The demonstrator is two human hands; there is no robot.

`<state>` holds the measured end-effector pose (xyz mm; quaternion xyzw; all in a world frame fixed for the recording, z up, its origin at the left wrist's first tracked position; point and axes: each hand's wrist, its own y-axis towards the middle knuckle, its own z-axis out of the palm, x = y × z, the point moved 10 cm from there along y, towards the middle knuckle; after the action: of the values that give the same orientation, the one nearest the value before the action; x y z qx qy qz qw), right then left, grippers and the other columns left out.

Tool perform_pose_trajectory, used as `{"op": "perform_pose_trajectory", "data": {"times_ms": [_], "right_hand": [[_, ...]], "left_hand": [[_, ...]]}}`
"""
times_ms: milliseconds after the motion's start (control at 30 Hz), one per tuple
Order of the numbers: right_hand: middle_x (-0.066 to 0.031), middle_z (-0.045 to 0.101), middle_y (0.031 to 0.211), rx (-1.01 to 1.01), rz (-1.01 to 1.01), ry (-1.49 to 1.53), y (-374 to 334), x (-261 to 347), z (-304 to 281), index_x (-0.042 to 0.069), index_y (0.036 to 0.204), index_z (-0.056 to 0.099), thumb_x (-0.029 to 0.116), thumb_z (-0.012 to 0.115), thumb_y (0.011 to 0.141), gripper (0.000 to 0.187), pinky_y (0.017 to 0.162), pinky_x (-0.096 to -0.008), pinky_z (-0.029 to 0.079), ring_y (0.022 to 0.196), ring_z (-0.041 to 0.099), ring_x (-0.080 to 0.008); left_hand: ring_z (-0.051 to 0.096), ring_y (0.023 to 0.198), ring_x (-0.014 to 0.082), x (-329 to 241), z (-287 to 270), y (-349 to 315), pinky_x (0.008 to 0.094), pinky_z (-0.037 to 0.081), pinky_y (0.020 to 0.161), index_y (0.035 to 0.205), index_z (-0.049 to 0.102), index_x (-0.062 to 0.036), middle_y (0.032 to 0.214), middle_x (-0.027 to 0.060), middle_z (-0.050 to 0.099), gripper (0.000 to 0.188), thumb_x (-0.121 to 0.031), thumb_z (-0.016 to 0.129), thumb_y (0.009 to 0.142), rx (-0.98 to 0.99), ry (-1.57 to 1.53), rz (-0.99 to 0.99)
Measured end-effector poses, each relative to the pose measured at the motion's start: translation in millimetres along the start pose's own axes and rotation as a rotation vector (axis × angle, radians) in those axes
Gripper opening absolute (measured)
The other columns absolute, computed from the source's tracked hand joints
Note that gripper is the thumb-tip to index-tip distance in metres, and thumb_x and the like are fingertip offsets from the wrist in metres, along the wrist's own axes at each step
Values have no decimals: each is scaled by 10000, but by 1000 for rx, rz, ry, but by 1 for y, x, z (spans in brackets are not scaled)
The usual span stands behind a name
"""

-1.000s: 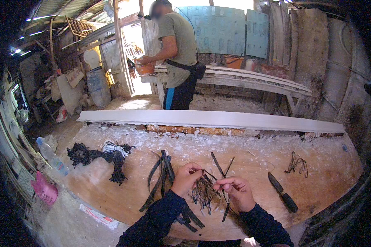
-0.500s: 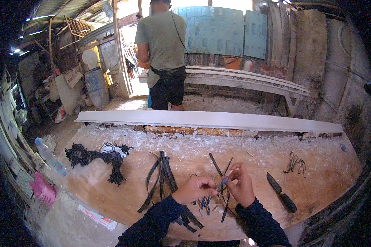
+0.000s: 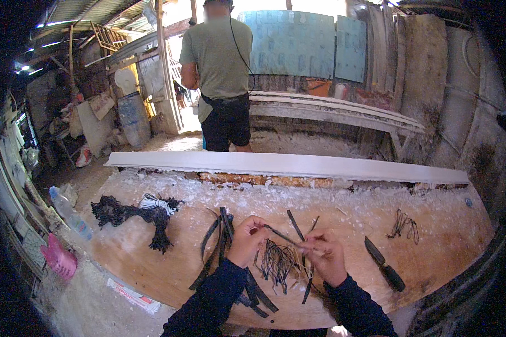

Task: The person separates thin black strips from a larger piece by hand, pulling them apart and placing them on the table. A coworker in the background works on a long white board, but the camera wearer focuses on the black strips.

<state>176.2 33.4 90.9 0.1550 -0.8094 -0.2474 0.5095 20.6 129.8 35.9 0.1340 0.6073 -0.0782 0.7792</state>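
Stretched between my two hands is a thin dark strip (image 3: pixel 281 233). My left hand (image 3: pixel 246 242) pinches its left end between thumb and fingers. The other end sits in the closed fingertips of my right hand (image 3: pixel 327 259). Below the strip, a tangle of thin dark cords (image 3: pixel 278 265) lies on the wooden tabletop (image 3: pixel 168 269). Flat black strips (image 3: pixel 258 293) run beneath my left wrist. Another black strip (image 3: pixel 294 223) shows just beyond my right hand, partly hidden by it. To the right of that hand rests a knife (image 3: pixel 384 264) with a black handle.
A long white board (image 3: pixel 287 163) spans the table's far edge, with white flakes before it. Black cord bundles (image 3: pixel 112 211) and a white cord bundle (image 3: pixel 156 203) lie left; loose dark loops (image 3: pixel 402 227) lie right. A person (image 3: pixel 216 73) stands beyond the table.
My hands have moved apart, and the dark strip now spans between them. My left hand has shifted up and left, uncovering more of the cord tangle.
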Motion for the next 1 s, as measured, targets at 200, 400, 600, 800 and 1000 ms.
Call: {"op": "perform_pose_trajectory", "data": {"times_ms": [200, 400, 600, 800, 1000], "right_hand": [[-134, 474, 1196, 479, -81, 183, -17, 19, 58, 70, 1016, 613, 177, 570, 815, 232, 914, -366, 353, 1091, 451, -284], [-88, 601, 978, 384, -106, 126, -10, 18, 45, 75, 899, 660, 146, 654, 741, 173, 904, -356, 355, 1050, 487, -265], [-36, 631, 811, 145, 101, 136, 0, -6, 15, 63, 725, 648, 92, 712, 663, 93, 846, -327, 378, 844, 551, -183], [-41, 558, 688, -98, 290, 321, -6, -43, 1, 35, 713, 570, -29, 637, 668, 103, 710, -262, 397, 722, 547, -153], [-57, 532, 776, -209, 52, -145, 1, -35, -21, 33, 799, 552, -78, 561, 683, 160, 714, -248, 405, 788, 517, -152]], "left_hand": [[451, 566, 40, 5, -20, 1, 173, 353, 497, 818, 561, -38, 701, -13, 528, 82, -44, 614, 756, -143, 1, -40], [537, 668, 82, 15, -8, 5, 191, 427, 631, 817, 578, -19, 753, 17, 577, 71, -7, 607, 753, -37, 28, 18], [552, 712, 92, 23, 24, -2, 197, 434, 666, 821, 573, -5, 781, 27, 593, 116, -53, 647, 746, 266, 15, -20], [507, 766, 130, -6, 77, -40, 265, 396, 705, 753, 552, -30, 720, 13, 524, 162, -133, 673, 724, 762, 385, 244], [430, 708, 98, 15, 94, -63, 247, 356, 643, 755, 517, -30, 731, 4, 437, 197, -177, 648, 763, 948, 288, -53]]}}
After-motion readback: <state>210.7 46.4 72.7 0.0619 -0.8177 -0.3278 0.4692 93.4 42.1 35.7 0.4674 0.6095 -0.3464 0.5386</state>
